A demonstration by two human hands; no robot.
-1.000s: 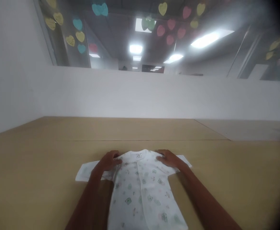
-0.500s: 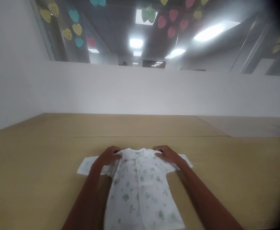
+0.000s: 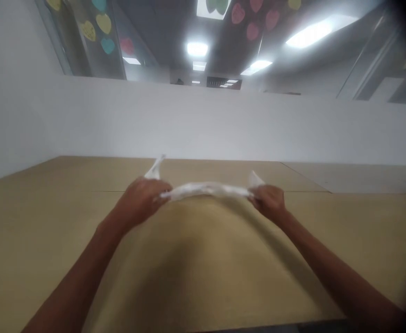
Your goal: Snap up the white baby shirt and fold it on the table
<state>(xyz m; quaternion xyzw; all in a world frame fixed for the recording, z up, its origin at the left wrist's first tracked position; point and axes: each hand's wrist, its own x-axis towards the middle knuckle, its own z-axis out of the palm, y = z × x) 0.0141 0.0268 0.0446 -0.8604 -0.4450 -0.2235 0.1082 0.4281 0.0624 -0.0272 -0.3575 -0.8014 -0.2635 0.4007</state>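
Observation:
A white baby shirt [image 3: 206,188] is stretched between my two hands above the table, blurred by motion and seen nearly edge-on. My left hand [image 3: 147,196] is closed on one side of it, and my right hand [image 3: 268,200] grips the other side. Loose white fabric sticks up beyond each fist. Most of the shirt's body and its print are out of sight. Beneath it, a shadow falls across the wooden tabletop [image 3: 203,259].
A white wall [image 3: 203,120] rises behind the tabletop, with a glass window [image 3: 154,37] above it bearing several heart-shaped paper notes. Another white wall [image 3: 12,101] stands at the left. The table's near edge [image 3: 279,325] shows at the bottom.
The shirt lay flat, front up, with my hands at its shoulders. Now both hands have lifted it off the table and moved forward, and it hangs as a thin taut band.

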